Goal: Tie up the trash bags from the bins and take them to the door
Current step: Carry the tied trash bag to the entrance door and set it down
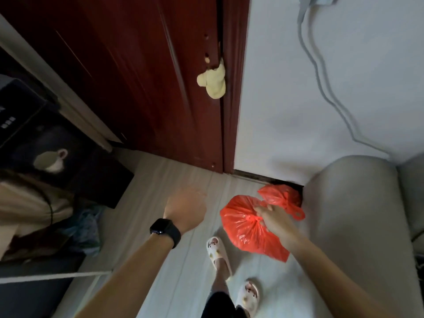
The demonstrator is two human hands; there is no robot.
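My right hand (pixel 274 220) is clenched on the knotted neck of a red trash bag (pixel 249 230), fingers bunched around the twist of plastic so that the bag's full body spreads out below and to the left of my knuckles. I cannot tell whether the bag hangs just above the pale floor (pixel 160 203) or already touches it. Just beyond my fingertips, a little further from me and to the right, lies a second red trash bag (pixel 281 195), also tied, its loop handles trailing toward my hand; it sits on the floor against the foot of the white wall (pixel 321 99) and right beside the grey sofa arm (pixel 351 214) that fills the space to the right of my grip.

My left hand (pixel 187 206) holds nothing. It is blurred, the fingers loosely curled and relaxed, floating to the left of the held bag and well apart from it, with a black watch (pixel 165 231) on the wrist.

Below the held bag, nearer my body, my feet stand in pale slippers (pixel 218 253).

Further away, past both hands, rises the dark red door (pixel 142 76), shut in its frame, with a yellowish wad (pixel 213 82) stuck at its edge. Two grey cables (pixel 325 88) hang down the wall high above the sofa arm. Far to the left of my empty hand sits a dark box (pixel 59 161) printed with a cup.
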